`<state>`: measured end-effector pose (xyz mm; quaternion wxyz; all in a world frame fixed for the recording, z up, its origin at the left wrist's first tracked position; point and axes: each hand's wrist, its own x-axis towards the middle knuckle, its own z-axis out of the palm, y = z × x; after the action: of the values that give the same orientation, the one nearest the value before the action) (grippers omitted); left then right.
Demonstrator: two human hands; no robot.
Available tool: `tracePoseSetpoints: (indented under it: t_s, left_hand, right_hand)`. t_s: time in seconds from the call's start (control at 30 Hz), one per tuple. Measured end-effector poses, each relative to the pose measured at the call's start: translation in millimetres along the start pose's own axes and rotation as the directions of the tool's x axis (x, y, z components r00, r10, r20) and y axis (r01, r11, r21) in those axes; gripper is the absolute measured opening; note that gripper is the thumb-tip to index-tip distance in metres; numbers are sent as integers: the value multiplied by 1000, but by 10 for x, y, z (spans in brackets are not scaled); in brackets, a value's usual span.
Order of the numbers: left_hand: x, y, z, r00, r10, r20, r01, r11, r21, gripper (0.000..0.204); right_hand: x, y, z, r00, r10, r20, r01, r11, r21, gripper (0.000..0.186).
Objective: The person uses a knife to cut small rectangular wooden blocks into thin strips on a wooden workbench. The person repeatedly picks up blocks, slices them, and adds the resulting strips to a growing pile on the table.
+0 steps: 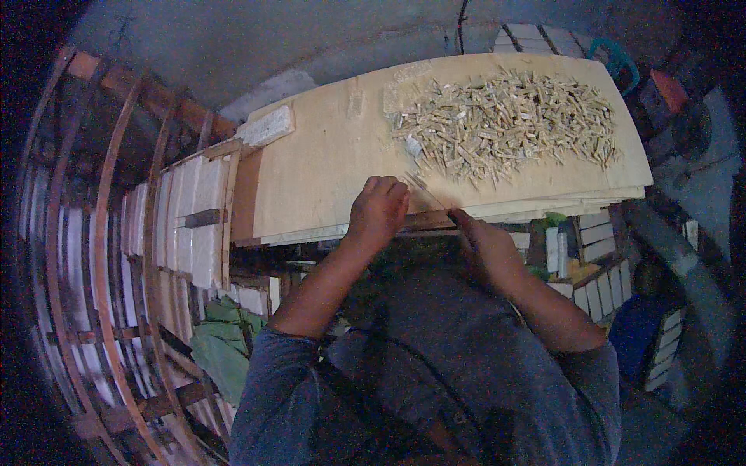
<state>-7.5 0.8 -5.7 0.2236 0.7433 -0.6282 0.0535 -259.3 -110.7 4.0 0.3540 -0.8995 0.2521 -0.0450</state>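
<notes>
My left hand (381,206) rests at the near edge of a pale wooden board (318,159), its fingers curled closed. Whatever those fingers hold, if anything, is hidden. In my right hand (491,247) is the dark handle of a thin knife-like tool (432,194). Its slim blade slants up and left across the board's edge, the tip close to my left fingers. Just beyond lies a wide heap of short, pale wooden sticks (505,120), spread over the board's right half. The blade's exact shape is blurred.
A whitish block (268,126) lies at the board's far left corner. Left of it stand pale stacked panels with a dark bar (203,219) on them, beside a wooden slatted frame (109,194). Green cloth (221,338) hangs at lower left. White-slatted crates (602,291) stand at right.
</notes>
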Motion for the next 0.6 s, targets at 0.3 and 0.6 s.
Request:
tracePoseSetpoints:
  t_s: [0.3,0.6]
  left_hand:
    - [8,30,-58,998,27,-48,-27,999,-17,13]
    - [-27,-8,-29,998,44,-49,-45,999,-17,15]
  right_hand:
    - [106,-189,29,993,68,94,-59,994,-89,58]
    - [373,-179,151,995,-91,32,90,996,10,65]
